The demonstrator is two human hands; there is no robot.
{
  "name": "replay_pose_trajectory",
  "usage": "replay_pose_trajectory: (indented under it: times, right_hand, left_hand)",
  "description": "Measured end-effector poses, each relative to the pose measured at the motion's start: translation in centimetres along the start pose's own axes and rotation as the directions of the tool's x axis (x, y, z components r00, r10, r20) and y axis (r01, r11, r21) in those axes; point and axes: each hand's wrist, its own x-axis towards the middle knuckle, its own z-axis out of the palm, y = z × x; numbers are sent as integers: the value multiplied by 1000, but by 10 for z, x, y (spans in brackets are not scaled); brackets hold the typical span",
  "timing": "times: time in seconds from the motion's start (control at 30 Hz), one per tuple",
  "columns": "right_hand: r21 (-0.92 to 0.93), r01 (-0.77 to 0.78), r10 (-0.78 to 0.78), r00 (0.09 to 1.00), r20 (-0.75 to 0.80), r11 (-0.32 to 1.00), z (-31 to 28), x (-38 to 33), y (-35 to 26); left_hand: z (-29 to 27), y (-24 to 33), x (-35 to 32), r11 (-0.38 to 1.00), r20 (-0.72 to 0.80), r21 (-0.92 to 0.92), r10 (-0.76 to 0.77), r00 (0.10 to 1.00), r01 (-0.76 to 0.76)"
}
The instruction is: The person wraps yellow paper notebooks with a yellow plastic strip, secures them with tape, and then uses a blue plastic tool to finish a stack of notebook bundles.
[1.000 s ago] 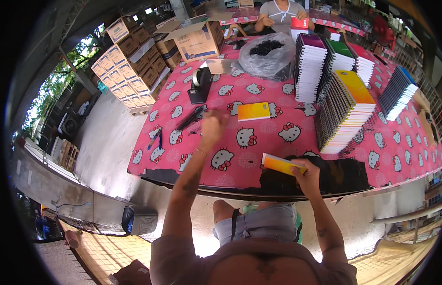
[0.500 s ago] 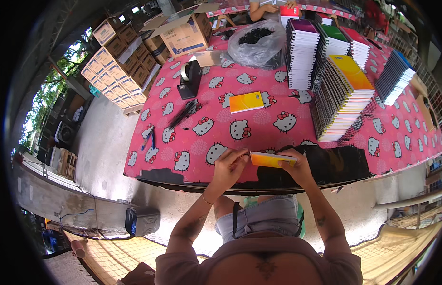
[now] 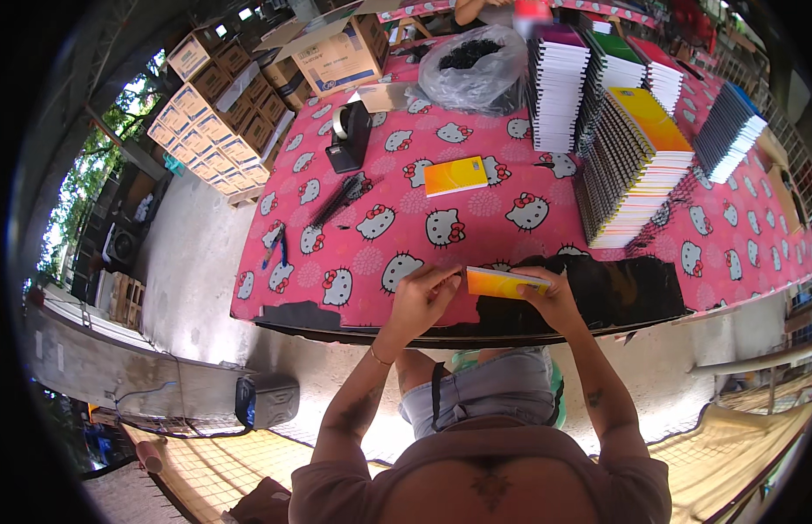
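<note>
A small yellow-orange notebook [image 3: 502, 283] is in my right hand [image 3: 554, 302], thumb on its cover, above the near edge of the table. My left hand [image 3: 423, 301] is at the notebook's left end, fingers bent together in a pinch. Whatever is between those fingertips is too small to make out. Farther in lies another yellow-orange notebook [image 3: 456, 176], flat on the pink patterned tablecloth [image 3: 362, 253]. To the right rises a tall stack of yellow spiral notebooks [image 3: 633, 166]. Thin black binding coils [image 3: 336, 203] rest on the left of the cloth.
Blue-handled pliers [image 3: 276, 247] and a black tape dispenser [image 3: 350, 138] occupy the table's left side. A clear bag of black coils [image 3: 473, 70] stands behind, beside an open carton [image 3: 340, 57]. More notebook stacks [image 3: 559, 87] fill the far right. Across the table is another person's arm [image 3: 469, 10].
My hands stay close to the same spot, with small finger movements at the notebook's left end. The view shifts slightly. Across the table, the other person's arm and a red notebook have moved.
</note>
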Motion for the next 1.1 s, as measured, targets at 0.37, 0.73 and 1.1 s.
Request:
replay_pose_trajectory:
  times: [0.37,0.73,1.1]
  right_hand:
    - [8,-10,10,1000,-3,1000,1,-1,0]
    - [-146,33,-29,999,29,989,-4,-4,-5]
    - [-120,21,-35,993,-115,993,22,-11,-24]
  left_hand:
    - [-1,-8,8,999,68,31,13,998,-16]
    - [-3,-7,21,981,268,92,143,953,-173]
    - [27,16,-5,586,115,775,236,965,-235]
